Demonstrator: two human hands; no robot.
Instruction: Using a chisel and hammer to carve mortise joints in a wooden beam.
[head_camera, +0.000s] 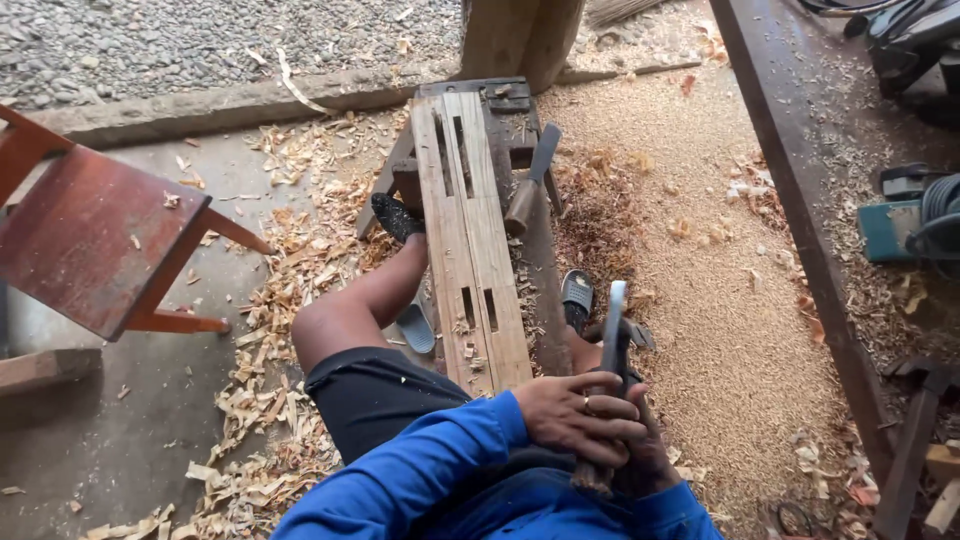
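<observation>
I sit astride a low wooden bench (510, 190), a long pale plank (468, 240) with several cut slots lying along it. My left hand (572, 412), in a blue sleeve, wraps around the dark handle of a chisel (612, 345) whose pale blade points up and away. My right hand (650, 455) grips the same handle from below, mostly hidden behind the left. A wooden mallet (530, 185) rests on the bench further up. My left foot in a dark sandal (396, 215) is braced against the bench's side.
Wood shavings (290, 290) and sawdust (720, 300) cover the floor. A red-brown wooden chair (90, 240) stands at the left. A long dark beam (800, 220) runs down the right, with power tools (910, 220) beyond it. Gravel (200, 40) lies past a concrete kerb.
</observation>
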